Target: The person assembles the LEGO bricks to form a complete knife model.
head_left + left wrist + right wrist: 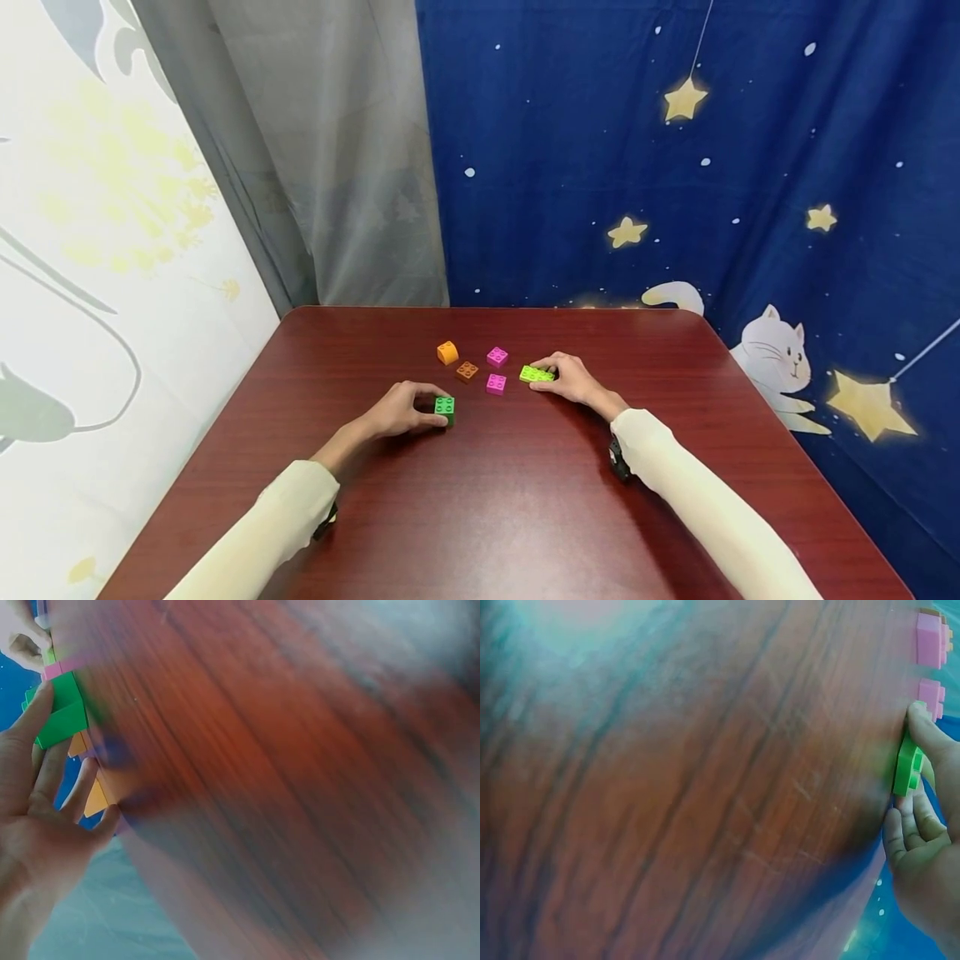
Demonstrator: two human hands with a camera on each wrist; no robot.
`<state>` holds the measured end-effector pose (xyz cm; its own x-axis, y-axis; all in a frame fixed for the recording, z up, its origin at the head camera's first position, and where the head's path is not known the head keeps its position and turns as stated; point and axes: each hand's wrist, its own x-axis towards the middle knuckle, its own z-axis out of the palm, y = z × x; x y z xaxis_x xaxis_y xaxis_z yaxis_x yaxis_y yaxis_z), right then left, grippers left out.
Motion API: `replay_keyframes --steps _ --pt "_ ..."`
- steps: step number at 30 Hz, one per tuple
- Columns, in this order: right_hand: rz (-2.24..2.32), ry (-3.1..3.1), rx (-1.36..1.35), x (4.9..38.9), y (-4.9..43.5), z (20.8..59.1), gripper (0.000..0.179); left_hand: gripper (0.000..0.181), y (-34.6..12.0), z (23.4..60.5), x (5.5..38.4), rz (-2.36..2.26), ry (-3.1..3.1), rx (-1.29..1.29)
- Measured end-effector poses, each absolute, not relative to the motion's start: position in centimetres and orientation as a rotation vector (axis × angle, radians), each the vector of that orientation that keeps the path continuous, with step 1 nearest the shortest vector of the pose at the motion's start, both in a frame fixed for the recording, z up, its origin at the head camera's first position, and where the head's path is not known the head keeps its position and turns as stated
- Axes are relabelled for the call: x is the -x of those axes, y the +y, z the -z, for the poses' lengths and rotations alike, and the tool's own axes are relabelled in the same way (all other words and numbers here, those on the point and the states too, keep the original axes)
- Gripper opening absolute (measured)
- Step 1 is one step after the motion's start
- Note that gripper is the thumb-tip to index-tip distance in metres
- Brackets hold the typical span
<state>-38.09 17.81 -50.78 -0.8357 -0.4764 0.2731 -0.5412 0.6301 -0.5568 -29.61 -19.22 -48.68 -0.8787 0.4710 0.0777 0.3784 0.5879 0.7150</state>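
My left hand holds a green toy building brick between thumb and fingers, its studs facing up. In the left wrist view the thumb lies along the green brick, with the other fingers behind it. My right hand pinches a longer lime-green brick at its right part, thumb on the near side and fingers on the far side. The right wrist view shows this lime-green brick low over the tabletop, under the thumb. Between the hands lie two pink bricks, a farther one and a nearer one.
A brown brick lies left of the pink ones. Behind it is an orange brick with a curved side. All are on a dark red wooden table, whose far edge meets grey and blue star-patterned curtains.
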Motion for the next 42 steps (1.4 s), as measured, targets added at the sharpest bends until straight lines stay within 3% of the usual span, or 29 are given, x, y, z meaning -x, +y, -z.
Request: replay_keyframes --steps 17,42 --pt "-0.984 -2.736 -0.952 36.7 16.7 49.1 0.037 0.037 -19.0 49.1 29.4 -1.155 2.698 -0.689" --pt "-1.020 -2.691 -1.158 34.2 9.2 46.5 0.037 0.035 -18.8 48.8 30.4 -1.141 2.692 -0.728"
